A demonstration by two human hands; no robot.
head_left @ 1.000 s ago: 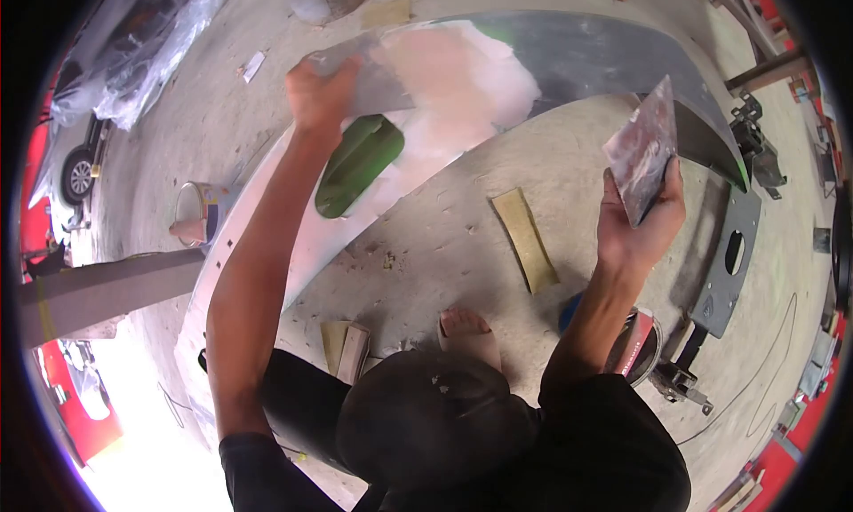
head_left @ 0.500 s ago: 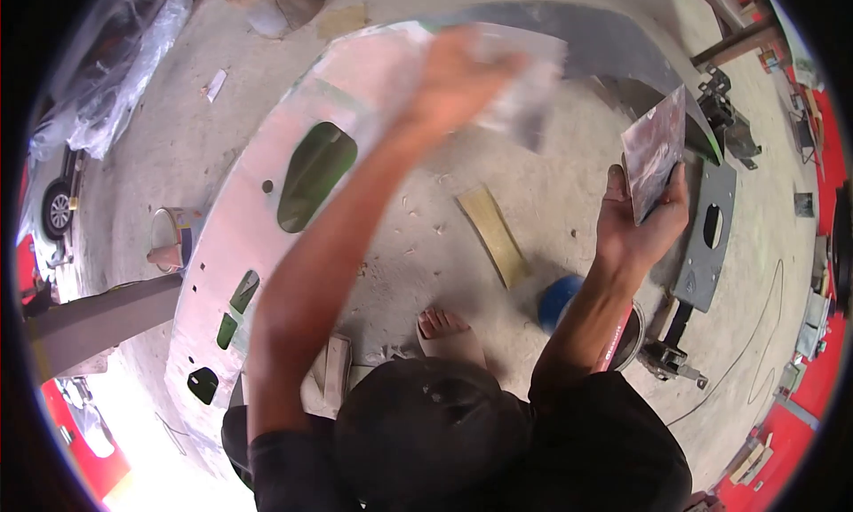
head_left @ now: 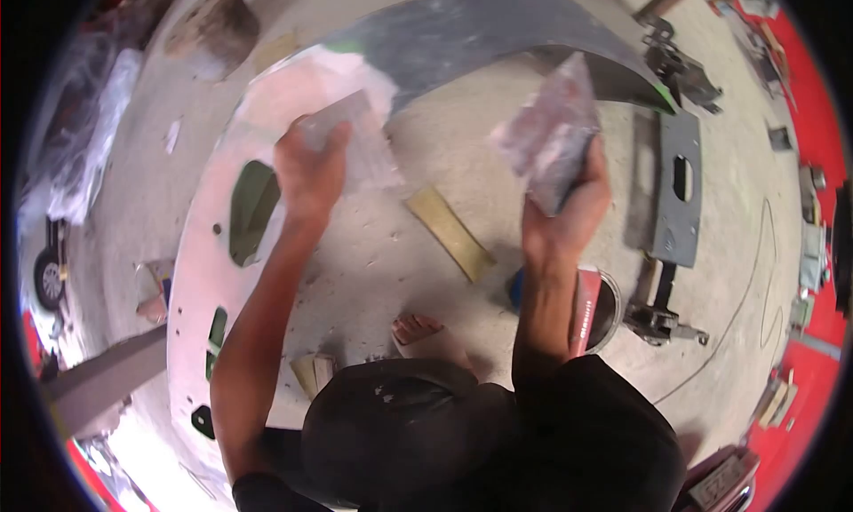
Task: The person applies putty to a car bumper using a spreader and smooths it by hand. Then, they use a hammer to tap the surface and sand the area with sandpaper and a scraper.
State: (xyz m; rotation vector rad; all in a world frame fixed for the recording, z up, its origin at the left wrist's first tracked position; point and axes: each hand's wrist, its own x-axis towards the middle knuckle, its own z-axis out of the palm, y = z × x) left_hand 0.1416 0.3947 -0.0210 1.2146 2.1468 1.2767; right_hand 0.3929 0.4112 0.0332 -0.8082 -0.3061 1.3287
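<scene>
My left hand (head_left: 311,161) grips a thin, flat putty spreader (head_left: 355,143), its face pale grey and blurred. The spreader is over the inner edge of a large curved vehicle panel (head_left: 200,183); I cannot tell whether it touches. Pink filler covers the panel's left side and grey coating its far part (head_left: 462,23). In my right hand (head_left: 564,214) is a putty-smeared plate (head_left: 551,126), tilted up, with pinkish and grey smears on its face. It is held apart from the panel, above the floor.
A yellowish strip (head_left: 449,234) lies on the concrete floor. Near my right forearm stands an open red-labelled can (head_left: 588,312). A grey bracket (head_left: 677,192) and metal parts (head_left: 680,68) are at the right. A beam (head_left: 107,361) juts in from the left, and a rock-like block (head_left: 213,32) sits far left.
My left hand has come down and left with the spreader, nearer my body. My right hand has moved left with the plate, which is now turned more face-on. The view has shifted.
</scene>
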